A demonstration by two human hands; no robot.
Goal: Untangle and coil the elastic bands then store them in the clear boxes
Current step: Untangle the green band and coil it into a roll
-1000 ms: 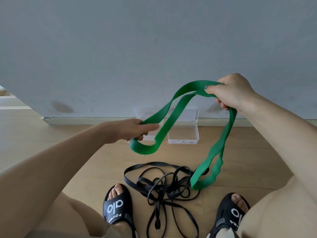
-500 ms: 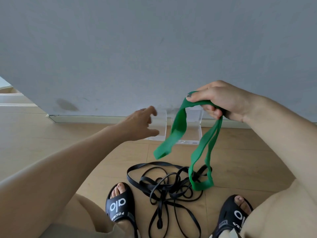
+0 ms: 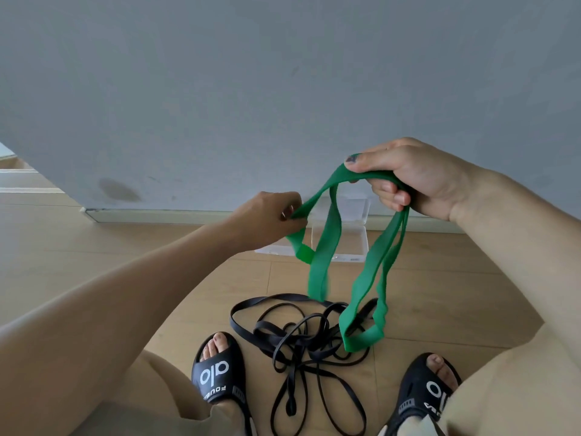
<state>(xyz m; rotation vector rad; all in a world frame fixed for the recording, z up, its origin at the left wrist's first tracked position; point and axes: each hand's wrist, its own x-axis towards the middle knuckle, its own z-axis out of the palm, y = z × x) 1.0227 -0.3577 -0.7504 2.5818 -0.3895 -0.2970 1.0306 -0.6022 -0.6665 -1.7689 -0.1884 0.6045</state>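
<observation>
A wide green elastic band (image 3: pixel 323 247) hangs in several loops in front of me. My right hand (image 3: pixel 405 177) grips the top of its loops, thumb pressed on the band. My left hand (image 3: pixel 270 218) pinches one strand at the left side. The lowest green loop dangles onto a tangle of thin black elastic bands (image 3: pixel 301 341) lying on the wooden floor between my feet. An open clear box (image 3: pixel 352 237) stands on the floor by the wall, partly hidden behind the green band.
My feet in black slides (image 3: pixel 217 376) stand either side of the black tangle, the right one (image 3: pixel 427 391) near its edge. A grey wall (image 3: pixel 283 89) with a white baseboard (image 3: pixel 157 215) runs close behind the box. Wooden floor stretches to the left.
My left hand, which let go of the green band half a second ago, has reached right and pinched a strand again. The band hangs in narrower folded loops under my right hand.
</observation>
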